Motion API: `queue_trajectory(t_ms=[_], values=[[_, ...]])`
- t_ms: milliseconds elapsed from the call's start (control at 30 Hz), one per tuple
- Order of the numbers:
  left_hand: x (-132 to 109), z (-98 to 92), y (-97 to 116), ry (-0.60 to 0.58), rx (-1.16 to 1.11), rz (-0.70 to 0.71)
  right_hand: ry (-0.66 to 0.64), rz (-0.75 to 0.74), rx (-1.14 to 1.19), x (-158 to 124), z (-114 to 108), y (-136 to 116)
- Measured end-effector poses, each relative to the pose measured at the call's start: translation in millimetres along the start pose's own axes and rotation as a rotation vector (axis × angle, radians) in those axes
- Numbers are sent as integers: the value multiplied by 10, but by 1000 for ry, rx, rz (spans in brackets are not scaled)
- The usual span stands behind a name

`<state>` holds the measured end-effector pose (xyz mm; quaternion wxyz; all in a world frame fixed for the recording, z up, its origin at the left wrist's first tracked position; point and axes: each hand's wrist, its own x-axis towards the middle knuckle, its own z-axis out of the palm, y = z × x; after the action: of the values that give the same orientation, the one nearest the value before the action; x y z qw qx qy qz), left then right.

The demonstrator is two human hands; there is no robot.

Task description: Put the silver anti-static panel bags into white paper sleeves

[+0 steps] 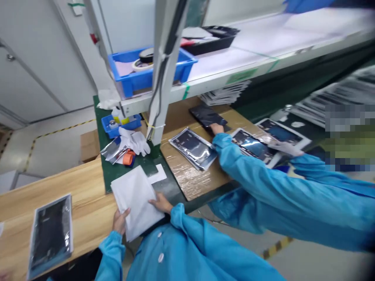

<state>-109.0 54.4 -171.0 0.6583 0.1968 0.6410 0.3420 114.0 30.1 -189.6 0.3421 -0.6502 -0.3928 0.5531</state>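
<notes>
Between both my hands is a flat white foam-like sleeve (136, 205), tilted in front of my body over the bench edge. My left hand (120, 221) is closed on its left edge, thumb on top. On the right edge, my right hand (161, 203) grips it with the thumb across the face. Whether the sleeve has anything inside cannot be seen. Just beyond it lie a small white sheet (158, 174) and a pair of white gloves (134, 140) on the green bench top (109, 169).
A co-worker's bare hand (217, 128) touches a dark panel (206, 116); their other hand is gloved. Film-wrapped panels (193, 148) lie on the brown board (187, 181). Another wrapped panel (51, 230) rests on the wooden table (84, 195). A shelf post (161, 97) rises ahead.
</notes>
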Motion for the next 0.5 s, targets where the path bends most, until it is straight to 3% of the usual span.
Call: queue_trajectory(t_ms=[100, 200, 267, 333, 433, 500], values=[[54, -138, 98, 76, 80, -7, 68, 21, -89, 35, -138, 1], [164, -325, 172, 81, 155, -11, 158, 18, -185, 43, -538, 9], [225, -413, 228, 109, 233, -40, 230, -9, -273, 52, -937, -4], [248, -432, 301, 210, 426, -33, 309, -42, -379, 106, -1396, -50], [189, -270, 396, 540, 806, 180, 426, -78, -551, 316, -2147, -202], [95, -6, 386, 704, 923, 377, 495, -93, -664, 537, -2710, -358]])
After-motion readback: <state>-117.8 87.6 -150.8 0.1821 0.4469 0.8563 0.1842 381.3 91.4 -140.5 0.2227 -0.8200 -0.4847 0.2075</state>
